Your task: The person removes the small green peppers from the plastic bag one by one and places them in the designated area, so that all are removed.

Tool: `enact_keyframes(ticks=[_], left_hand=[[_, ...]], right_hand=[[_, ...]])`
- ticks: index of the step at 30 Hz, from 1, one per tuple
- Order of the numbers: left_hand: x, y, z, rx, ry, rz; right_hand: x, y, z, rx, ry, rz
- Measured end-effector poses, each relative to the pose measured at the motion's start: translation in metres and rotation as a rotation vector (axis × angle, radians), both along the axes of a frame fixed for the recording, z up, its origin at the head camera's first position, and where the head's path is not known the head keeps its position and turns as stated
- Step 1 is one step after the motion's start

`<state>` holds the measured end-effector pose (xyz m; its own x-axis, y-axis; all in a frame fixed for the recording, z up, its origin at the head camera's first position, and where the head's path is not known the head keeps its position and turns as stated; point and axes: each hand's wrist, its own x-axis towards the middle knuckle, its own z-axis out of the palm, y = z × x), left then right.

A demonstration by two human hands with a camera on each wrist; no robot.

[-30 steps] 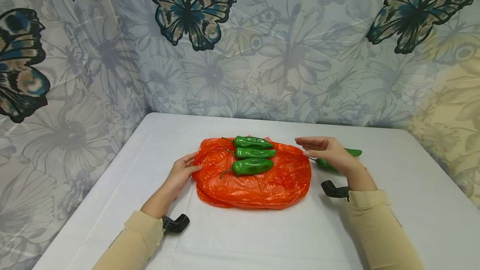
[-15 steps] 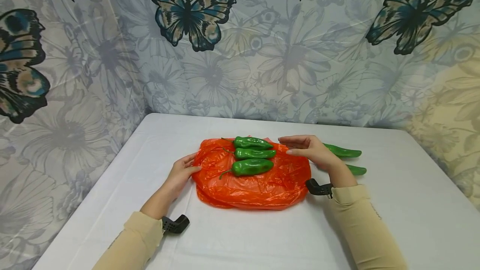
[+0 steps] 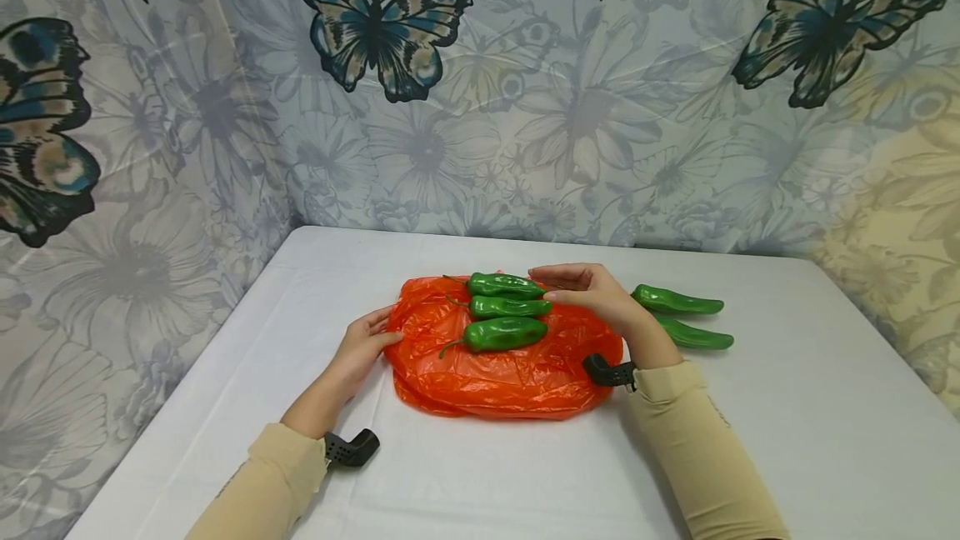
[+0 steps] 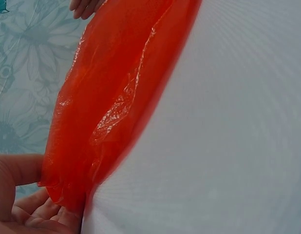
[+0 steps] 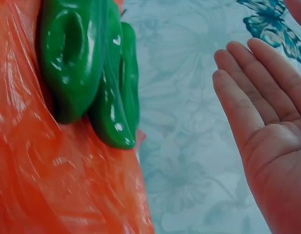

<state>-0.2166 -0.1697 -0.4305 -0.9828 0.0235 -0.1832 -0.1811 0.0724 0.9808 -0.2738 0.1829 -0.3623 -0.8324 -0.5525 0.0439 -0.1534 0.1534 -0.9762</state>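
Apparently steadying red bag (image 3: 510, 382) with left hand (image 3: 363, 348) clamped; poising right hand (image 3: 596, 292), fingers and thumb apart, near green peppers (image 3: 510, 307); next, probably gripping one.

You face a pale grey-blue backdrop (image 3: 315, 198) printed with large flowers (image 3: 587, 111) and teal-and-black butterflies (image 3: 375, 33). A white counter (image 3: 480, 482) stretches before you, and the backdrop looks yellowish at your right.

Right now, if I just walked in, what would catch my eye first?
Probably the orange-red bag on the white table, with three green peppers side by side on it. The left hand pinches the bag's left edge; the right hand hovers beside the peppers. Behind, large butterflies mark the backdrop.
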Motion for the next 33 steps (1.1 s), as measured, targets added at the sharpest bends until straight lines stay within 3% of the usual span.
enact_keyframes(ticks=[19,33], left_hand=[[0.001,0.001,0.001,-0.006,-0.006,-0.001],[0.0,0.001,0.001,0.002,-0.012,0.001]], right_hand=[[-0.002,-0.02,-0.012,-0.064,-0.034,0.016],[-0.004,-0.018,-0.021,0.065,-0.047,0.003]])
